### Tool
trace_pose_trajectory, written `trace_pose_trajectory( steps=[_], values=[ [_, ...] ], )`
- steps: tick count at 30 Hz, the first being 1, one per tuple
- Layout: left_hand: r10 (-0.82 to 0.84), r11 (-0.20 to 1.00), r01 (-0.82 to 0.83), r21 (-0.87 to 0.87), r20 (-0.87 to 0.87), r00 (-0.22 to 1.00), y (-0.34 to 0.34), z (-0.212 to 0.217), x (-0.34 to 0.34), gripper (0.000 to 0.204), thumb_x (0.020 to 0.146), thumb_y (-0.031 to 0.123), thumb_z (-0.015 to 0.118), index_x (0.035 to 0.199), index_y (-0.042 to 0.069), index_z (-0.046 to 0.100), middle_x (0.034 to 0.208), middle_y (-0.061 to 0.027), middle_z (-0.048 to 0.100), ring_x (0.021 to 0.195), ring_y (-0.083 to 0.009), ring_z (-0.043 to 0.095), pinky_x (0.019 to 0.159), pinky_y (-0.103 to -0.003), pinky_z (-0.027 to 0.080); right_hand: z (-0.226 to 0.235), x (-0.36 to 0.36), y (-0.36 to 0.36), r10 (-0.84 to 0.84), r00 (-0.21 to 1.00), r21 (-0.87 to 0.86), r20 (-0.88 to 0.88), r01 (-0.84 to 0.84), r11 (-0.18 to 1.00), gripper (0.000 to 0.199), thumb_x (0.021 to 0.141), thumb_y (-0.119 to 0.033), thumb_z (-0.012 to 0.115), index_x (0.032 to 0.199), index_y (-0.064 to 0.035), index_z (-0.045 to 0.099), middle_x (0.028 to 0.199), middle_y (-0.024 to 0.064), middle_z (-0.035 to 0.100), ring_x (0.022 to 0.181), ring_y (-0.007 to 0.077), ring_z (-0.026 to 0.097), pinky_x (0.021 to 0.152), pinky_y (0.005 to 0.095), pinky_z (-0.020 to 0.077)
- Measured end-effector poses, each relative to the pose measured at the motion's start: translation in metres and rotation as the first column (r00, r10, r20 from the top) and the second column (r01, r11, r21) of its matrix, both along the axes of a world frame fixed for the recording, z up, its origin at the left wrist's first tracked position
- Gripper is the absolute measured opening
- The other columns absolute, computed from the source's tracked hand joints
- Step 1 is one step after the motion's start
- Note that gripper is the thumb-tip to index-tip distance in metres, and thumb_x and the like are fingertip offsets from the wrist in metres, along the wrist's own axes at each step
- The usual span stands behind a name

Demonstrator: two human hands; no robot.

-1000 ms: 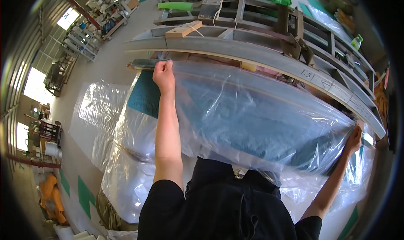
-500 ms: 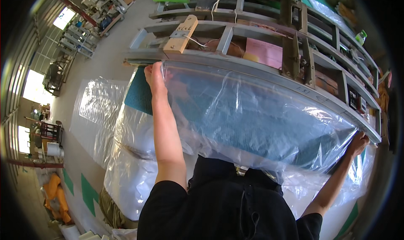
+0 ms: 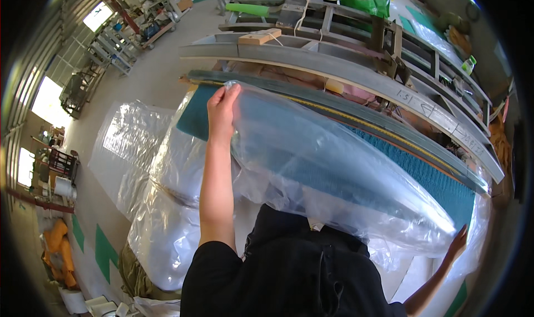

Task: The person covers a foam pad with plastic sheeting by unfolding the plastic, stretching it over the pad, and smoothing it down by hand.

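Note:
A clear plastic sheet [image 3: 334, 155] is stretched slantwise in front of me, lifted above a teal ribbed mat [image 3: 439, 186]. My left hand [image 3: 223, 108] pinches the sheet's upper left corner between closed fingers. At the sheet's right end, my right hand [image 3: 457, 243] is closed on its edge, low and close to the mat's right end. Beyond the mat runs a long lower metal bar [image 3: 267, 86] with a yellow strip along it. A grey metal beam [image 3: 334, 67] stands raised above that bar, with a gap between them.
Metal framing behind the beam carries a wooden block [image 3: 260, 37], a green-handled tool [image 3: 247, 9] and a green bag [image 3: 364, 3]. Plastic-wrapped bundles [image 3: 175, 217] lie at my left. More plastic film [image 3: 125, 144] covers the floor there. Orange cloth [image 3: 58, 250] lies farther left.
The grey beam has come up off the lower bar, uncovering the yellow strip. Both hands have drawn the plastic sheet away from the bar, the right hand moving farther toward me.

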State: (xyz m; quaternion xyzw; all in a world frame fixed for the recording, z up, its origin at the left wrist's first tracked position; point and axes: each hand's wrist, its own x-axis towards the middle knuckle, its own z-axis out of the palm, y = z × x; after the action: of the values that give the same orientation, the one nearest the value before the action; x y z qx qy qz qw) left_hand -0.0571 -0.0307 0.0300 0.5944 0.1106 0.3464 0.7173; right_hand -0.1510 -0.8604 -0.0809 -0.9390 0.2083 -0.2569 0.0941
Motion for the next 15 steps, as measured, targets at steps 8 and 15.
trace_pose_trajectory(
  steps=[8, 15],
  values=[
    [-0.410, 0.912, 0.401, -0.085, -0.196, 0.891, -0.097, 0.033, -0.041, 0.017, 0.083, 0.021, 0.066, 0.082, 0.004, 0.066, 0.056, 0.0091, 0.041, 0.050, -0.0007, 0.032, 0.045, -0.019, 0.023, -0.191, -0.205, -0.025, 0.088, -0.140, 0.050, -0.986, 0.261, 0.964, 0.014, 0.078, -0.004, 0.049, 0.079, -0.0013, 0.063, 0.078, 0.0159, 0.066, 0.061, 0.0246, 0.063, 0.053, 0.0401, 0.0499],
    [-0.695, 0.683, 0.544, 0.487, 0.202, 0.690, -0.093, 0.058, -0.051, 0.016, 0.085, 0.026, 0.061, 0.083, 0.011, 0.067, 0.090, -0.0079, 0.057, 0.084, -0.0150, 0.050, 0.075, -0.030, 0.040, -0.052, -0.083, 0.113, 0.550, 0.293, 0.578, -0.782, 0.011, 0.816, 0.024, 0.089, -0.016, 0.045, 0.085, 0.0008, 0.062, 0.071, 0.0127, 0.066, 0.053, 0.0210, 0.063, 0.050, 0.0340, 0.0499]
  ],
)
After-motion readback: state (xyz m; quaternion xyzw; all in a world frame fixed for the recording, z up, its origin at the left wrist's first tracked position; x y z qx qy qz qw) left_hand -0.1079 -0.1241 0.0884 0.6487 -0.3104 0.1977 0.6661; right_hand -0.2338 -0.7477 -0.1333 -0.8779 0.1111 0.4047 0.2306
